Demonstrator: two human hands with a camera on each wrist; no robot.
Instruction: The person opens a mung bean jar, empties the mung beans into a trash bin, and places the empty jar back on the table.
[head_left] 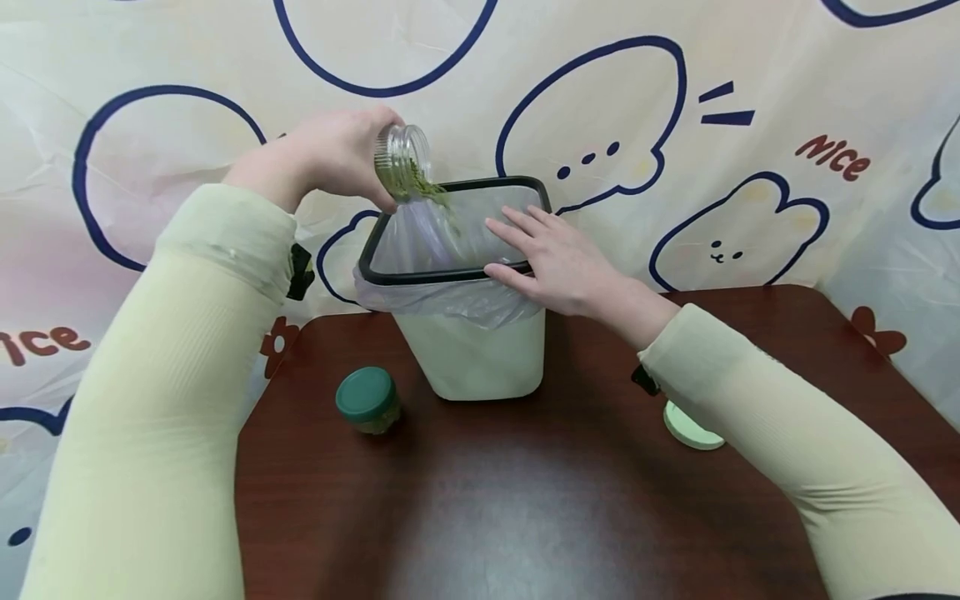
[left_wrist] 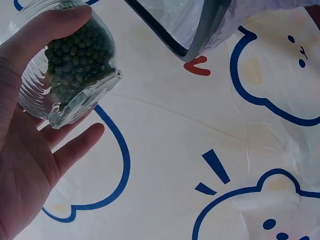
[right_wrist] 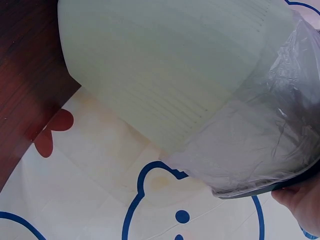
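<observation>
My left hand (head_left: 337, 156) grips a ribbed clear jar (head_left: 387, 158), tipped sideways over the left side of a pale trash bin (head_left: 487, 360). Green mung beans (left_wrist: 80, 62) fill part of the jar in the left wrist view, and in the head view some spill from its mouth into the bin. A thin plastic bag (head_left: 480, 302) lines the bin and folds over its black rim (head_left: 442, 277). My right hand (head_left: 564, 265) rests at the rim's right side with fingers extended; in the right wrist view, its thumb touches the rim.
A small jar with a dark green lid (head_left: 366, 394) stands on the brown table (head_left: 495, 517), left of the bin's base. Near the right sleeve lies a light green lid (head_left: 692, 427), partly covered by it. A printed sheet (head_left: 600, 92) hangs behind the table.
</observation>
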